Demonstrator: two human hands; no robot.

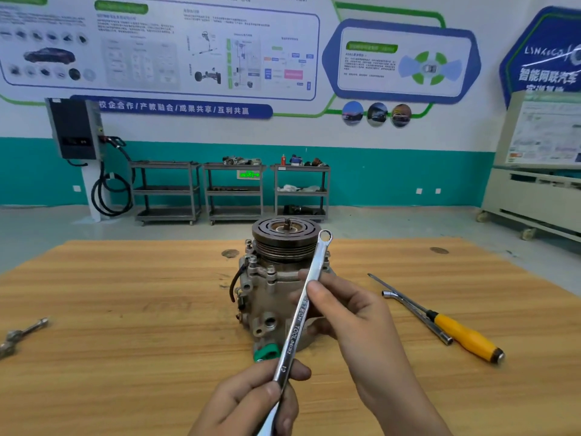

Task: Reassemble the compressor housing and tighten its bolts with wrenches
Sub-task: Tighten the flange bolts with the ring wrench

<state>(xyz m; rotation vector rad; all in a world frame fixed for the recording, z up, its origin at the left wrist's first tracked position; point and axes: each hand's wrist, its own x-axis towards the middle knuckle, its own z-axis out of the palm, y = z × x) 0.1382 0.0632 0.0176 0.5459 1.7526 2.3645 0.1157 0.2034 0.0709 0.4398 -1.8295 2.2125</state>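
While the compressor stands upright mid-table, your left hand curls round the lower end of the wrench and your right hand pinches its shaft, ring end up by the pulley.

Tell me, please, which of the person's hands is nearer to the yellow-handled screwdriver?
Right. The right hand holds the wrench mid-shaft, a short way left of the screwdriver in view; the left hand grips the wrench's lower end, farther off toward the near edge.
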